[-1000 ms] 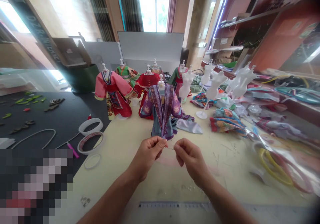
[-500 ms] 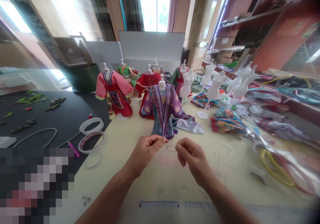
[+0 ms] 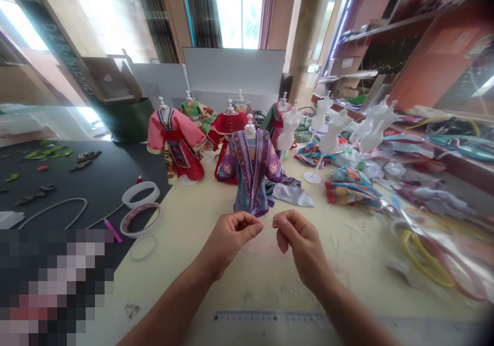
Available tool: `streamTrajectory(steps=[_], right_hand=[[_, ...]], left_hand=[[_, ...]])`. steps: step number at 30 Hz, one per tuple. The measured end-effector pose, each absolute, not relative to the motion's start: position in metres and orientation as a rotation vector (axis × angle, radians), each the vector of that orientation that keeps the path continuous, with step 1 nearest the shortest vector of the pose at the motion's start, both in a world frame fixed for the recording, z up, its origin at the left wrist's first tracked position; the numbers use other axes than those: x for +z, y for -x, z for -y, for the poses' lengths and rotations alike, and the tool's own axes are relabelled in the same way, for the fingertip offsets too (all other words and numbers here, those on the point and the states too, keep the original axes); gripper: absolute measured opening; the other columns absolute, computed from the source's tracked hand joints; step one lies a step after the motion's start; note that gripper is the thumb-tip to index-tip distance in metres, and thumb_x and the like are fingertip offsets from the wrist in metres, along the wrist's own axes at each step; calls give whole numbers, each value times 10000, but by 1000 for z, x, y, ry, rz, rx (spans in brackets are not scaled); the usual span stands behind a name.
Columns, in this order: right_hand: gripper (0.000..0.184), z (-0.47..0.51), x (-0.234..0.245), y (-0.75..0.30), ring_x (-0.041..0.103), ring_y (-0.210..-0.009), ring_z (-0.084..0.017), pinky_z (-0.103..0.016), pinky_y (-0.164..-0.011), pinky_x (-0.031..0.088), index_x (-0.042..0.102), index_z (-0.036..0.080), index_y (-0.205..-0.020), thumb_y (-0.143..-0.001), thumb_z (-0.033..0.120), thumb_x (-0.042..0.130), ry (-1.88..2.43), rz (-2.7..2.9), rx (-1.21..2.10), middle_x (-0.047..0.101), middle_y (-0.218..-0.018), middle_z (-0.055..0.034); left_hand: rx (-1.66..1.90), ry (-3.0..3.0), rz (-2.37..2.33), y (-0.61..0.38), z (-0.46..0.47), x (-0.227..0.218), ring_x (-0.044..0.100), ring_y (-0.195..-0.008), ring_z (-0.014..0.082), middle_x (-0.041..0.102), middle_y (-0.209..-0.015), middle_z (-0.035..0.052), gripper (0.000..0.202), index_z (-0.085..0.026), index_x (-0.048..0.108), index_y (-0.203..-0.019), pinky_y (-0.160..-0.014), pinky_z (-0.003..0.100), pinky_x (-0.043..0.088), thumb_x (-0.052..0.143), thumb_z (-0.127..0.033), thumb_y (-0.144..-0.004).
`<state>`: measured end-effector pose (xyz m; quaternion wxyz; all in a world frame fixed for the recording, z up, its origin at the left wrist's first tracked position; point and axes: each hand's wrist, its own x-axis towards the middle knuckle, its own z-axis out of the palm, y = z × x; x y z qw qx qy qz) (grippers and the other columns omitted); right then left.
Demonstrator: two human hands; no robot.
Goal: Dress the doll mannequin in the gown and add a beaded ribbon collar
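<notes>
A fine thread (image 3: 268, 223) ran across the narrow gap between the two hands, though it was too thin to tell thread from wire. The left hand (image 3: 231, 239) pinched it, thumb and fingers pressed together around a small dark bit they mostly hid. The right hand (image 3: 303, 247) pinched the other side, fingertips closed. Both hung above the cream table (image 3: 185, 279), just in front of a purple-and-blue robe on a doll mannequin (image 3: 250, 173). Behind it stood five more dressed mannequins (image 3: 175, 148), the rearmost partly hidden, and about four bare white forms (image 3: 332, 135), overlapping too much to count surely. Three tape rings (image 3: 139, 220) lay near the table's left edge. A metal ruler (image 3: 270, 316) ran along the bottom of the view, and a pixelated patch (image 3: 54, 284) hid the lower left corner.
</notes>
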<state>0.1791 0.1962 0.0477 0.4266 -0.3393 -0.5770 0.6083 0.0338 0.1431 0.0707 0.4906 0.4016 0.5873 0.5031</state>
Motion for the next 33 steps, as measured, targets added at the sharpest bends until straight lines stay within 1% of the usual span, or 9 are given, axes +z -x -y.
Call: streamTrajectory(steps=[6,14,16,19,23,26,28,30,33], right_hand=[[216,-194,43,-177,319,-403,-58,-204,-432,249,511,172,-728,-845,354,512,897,1423,1538,398,-442,72],[217,-195,48,-175,330,-378,-58,-190,-401,255,504,168,-717,-819,359,515,963,1453,1540,394,-426,77],[217,-199,53,-179,342,-383,-61,-192,-398,268,526,161,-762,-820,370,506,972,1479,1519,410,-453,71],[220,-206,61,-187,334,-382,-70,-195,-390,270,549,162,-865,-826,370,490,999,1496,1351,379,-442,78],[191,-203,63,-191,347,-416,-86,-207,-404,287,562,173,-955,-806,282,513,929,1553,1187,367,-453,77],[306,-193,55,-184,398,-431,-90,-216,-419,344,516,184,-1076,-771,199,510,762,1675,1397,434,-511,67],[372,-187,48,-177,430,-420,-80,-213,-400,366,467,190,-1129,-758,180,492,686,1712,1563,522,-624,38],[311,-186,41,-173,436,-405,-69,-204,-382,357,478,181,-1089,-779,187,463,685,1745,1580,549,-682,17],[159,-186,37,-173,449,-461,-82,-208,-436,359,532,169,-950,-819,189,445,721,1837,1342,494,-598,35]], left_hand=[[1312,-1023,-1496,-35,-141,72,291,-510,59,387,-534,-61,208,-142,594,-710,-475,185,251,618,-346,-746],[1387,-992,-1474,-37,-143,70,300,-505,53,374,-529,-66,193,-143,577,-703,-473,165,263,603,-326,-760],[1385,-1015,-1494,-37,-143,70,305,-503,51,383,-533,-65,190,-141,579,-702,-469,162,266,602,-321,-761],[1352,-1045,-1532,-36,-141,71,336,-502,51,424,-547,-55,194,-138,577,-699,-471,164,284,594,-320,-764],[1273,-1145,-1579,-38,-140,69,424,-528,79,493,-578,-23,212,-137,576,-709,-488,186,338,573,-339,-773],[1247,-1371,-1653,-42,-139,67,469,-549,95,518,-606,-8,184,-139,584,-689,-507,199,372,560,-297,-781],[1259,-1546,-1692,-45,-138,65,495,-574,99,532,-640,-2,161,-142,595,-684,-540,204,393,546,-255,-788],[1269,-1644,-1704,-46,-137,66,508,-586,100,536,-654,-1,156,-144,597,-682,-557,204,401,531,-231,-794],[1278,-1551,-1675,-46,-136,69,491,-556,91,530,-624,-8,167,-140,577,-669,-523,191,388,531,-242,-793]])
